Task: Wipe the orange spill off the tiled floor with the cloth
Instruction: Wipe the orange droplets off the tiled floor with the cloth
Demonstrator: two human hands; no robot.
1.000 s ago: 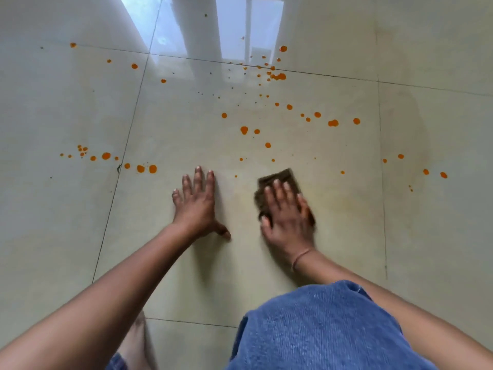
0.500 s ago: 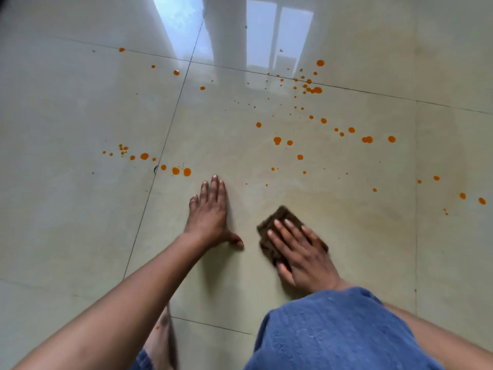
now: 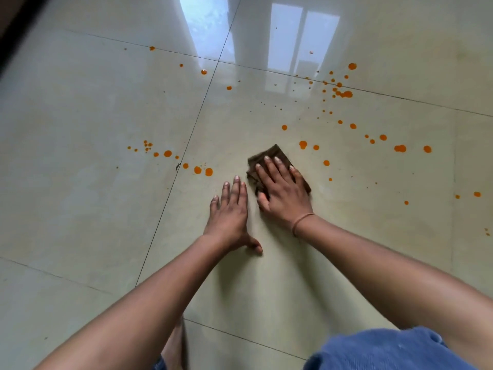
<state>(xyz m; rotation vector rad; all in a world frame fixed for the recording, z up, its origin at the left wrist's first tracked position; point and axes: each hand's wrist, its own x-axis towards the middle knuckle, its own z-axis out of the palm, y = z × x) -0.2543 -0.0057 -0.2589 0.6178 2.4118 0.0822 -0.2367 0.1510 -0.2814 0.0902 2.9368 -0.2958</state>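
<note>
Orange drops are scattered over the glossy beige tiled floor [image 3: 80,209]. The densest cluster [image 3: 342,93] lies far right near a grout line. Single drops [image 3: 302,144] sit just beyond the cloth, and another group [image 3: 197,170] lies to the left. A folded dark brown cloth [image 3: 269,154] lies flat on the floor under my right hand [image 3: 282,190], which presses it down with fingers spread. My left hand [image 3: 229,212] rests flat on the bare tile right beside it, palm down, holding nothing.
More orange drops [image 3: 400,148] run off to the right. Blue fabric on my leg [image 3: 386,351] fills the bottom right corner. A bare foot [image 3: 173,345] shows at the bottom between my arms. Window reflections [image 3: 301,44] shine on the far tiles. A dark edge [image 3: 10,28] borders the top left.
My right hand has slid the cloth forward and to the left, close to the drops ahead. My left hand stayed planted. The view has shifted.
</note>
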